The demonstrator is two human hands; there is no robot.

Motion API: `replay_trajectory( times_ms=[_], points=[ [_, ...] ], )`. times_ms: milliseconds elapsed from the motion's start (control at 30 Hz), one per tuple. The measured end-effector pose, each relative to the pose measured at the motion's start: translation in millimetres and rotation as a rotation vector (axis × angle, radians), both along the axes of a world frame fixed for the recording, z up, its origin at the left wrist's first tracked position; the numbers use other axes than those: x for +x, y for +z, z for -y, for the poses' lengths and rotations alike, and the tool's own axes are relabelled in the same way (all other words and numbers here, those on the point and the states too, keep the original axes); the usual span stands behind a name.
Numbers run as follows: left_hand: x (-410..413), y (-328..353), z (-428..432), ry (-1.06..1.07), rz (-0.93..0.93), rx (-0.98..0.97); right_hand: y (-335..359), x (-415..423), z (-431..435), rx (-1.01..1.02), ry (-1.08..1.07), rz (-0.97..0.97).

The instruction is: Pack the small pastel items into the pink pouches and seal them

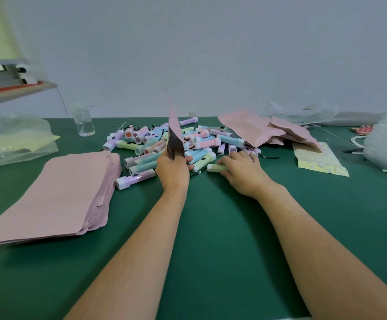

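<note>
Pink pouch (173, 125) stands upright, pinched in your left hand (175, 169); your right hand (242, 173) curls round a pale green item (214, 167) beside the pile (201, 139) toward the worktop's (211, 227) far edge.

Soft, even light is falling on the flat green table mat (211, 227), leaving faint shadows. Far left of the left hand (173, 169) gripping the thin pink pouch (174, 125), the grey shelf unit (14, 88) is blurring, and frame edges are bending.

You have one view only, from your head: it looks forward and down, close over your left hand (173, 168) and right hand (241, 174), with the wall (211, 54) beyond them.
</note>
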State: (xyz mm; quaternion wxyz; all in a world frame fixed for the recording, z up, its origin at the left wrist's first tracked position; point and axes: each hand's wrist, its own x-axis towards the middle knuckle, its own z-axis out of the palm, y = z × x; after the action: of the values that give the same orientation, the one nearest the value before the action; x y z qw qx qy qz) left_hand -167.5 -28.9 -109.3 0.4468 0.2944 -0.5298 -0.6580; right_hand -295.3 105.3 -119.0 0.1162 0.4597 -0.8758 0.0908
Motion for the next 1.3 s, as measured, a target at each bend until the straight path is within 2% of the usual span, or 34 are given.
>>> replay_trajectory(
  times_ms=[100, 167, 300, 400, 533, 667, 733, 800, 1167, 1300],
  points=[
    [2, 1, 1, 0.054, 0.008, -0.024, 3, 6, 1, -0.202, 0.039, 0.100],
    [3, 1, 0, 0.069, -0.003, -0.021, 8, 10, -1, -0.401, 0.057, 0.274],
    [4, 3, -1, 0.089, -0.014, -0.025, 15, 19, -1, -0.673, 0.050, 0.616],
    [4, 1, 0, 0.094, -0.002, -0.037, 22, 28, -3, -0.774, 0.026, 0.849],
    [6, 1, 1, 0.172, 0.012, -0.119, 27, 33, -4, -0.745, -0.009, 0.818],
    [8, 3, 0, 0.204, -0.014, -0.111, 28, 33, -1, -0.736, -0.147, 0.644],
    [7, 3, 0, 0.221, -0.013, -0.127, 26, 30, 0, -0.774, -0.117, 0.597],
    [7, 5, 0, 0.247, -0.016, -0.131, 25, 30, 2, -0.826, -0.034, 0.639],
    [7, 7, 1, 0.249, -0.050, -0.142, 36, 40, 2, -0.966, 0.121, 0.738],
    [5, 5, 2, 0.248, -0.048, -0.154, 47, 47, -2, -1.047, 0.116, 1.000]
  ],
)
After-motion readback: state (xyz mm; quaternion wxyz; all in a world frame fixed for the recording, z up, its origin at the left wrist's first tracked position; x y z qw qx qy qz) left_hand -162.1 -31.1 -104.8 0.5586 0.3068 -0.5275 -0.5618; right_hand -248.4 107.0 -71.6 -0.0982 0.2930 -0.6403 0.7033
